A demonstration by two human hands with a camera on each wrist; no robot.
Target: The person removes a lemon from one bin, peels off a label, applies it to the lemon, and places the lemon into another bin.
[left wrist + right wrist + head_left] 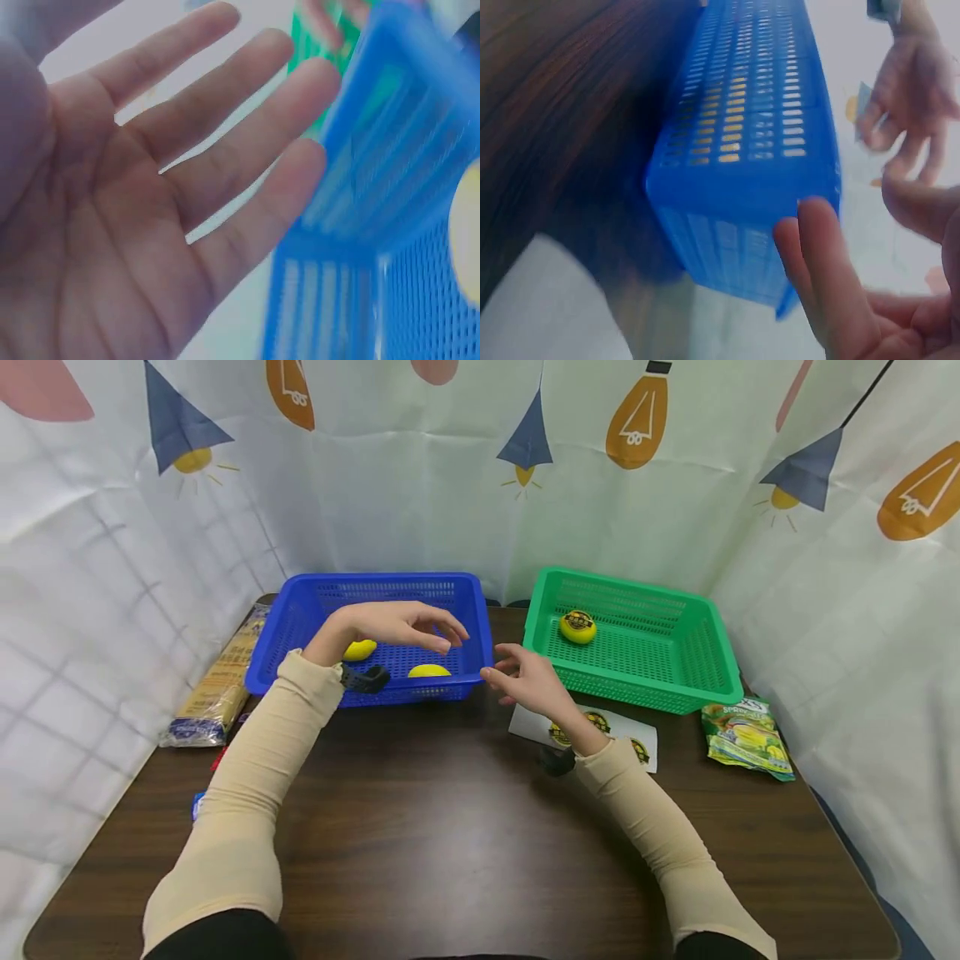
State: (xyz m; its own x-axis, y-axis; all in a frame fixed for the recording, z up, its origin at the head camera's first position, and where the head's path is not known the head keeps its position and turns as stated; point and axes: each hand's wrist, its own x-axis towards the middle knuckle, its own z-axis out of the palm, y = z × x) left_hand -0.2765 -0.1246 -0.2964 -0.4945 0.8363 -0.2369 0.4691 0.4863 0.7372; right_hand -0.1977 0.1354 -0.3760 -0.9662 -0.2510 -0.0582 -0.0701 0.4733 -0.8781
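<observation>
My left hand (pixel 408 625) hovers over the blue basket (pixel 300 602), fingers spread and loose, holding nothing; its bare palm (pixel 112 225) fills the left wrist view. Inside the blue basket lie two yellow round objects (pixel 360 650) (pixel 429 671). My right hand (pixel 525 681) hangs open just right of the blue basket's near right corner (pixel 742 180), empty too. The green basket (pixel 712 635) at the right holds one yellow round puck with a dark label (pixel 577 627).
A white sheet with round labels (pixel 615 727) lies on the dark wooden table (pixel 450 843) under my right wrist. A green snack packet (pixel 746 739) sits at the right edge, a long spaghetti packet (pixel 217 681) at the left. Curtains enclose the table.
</observation>
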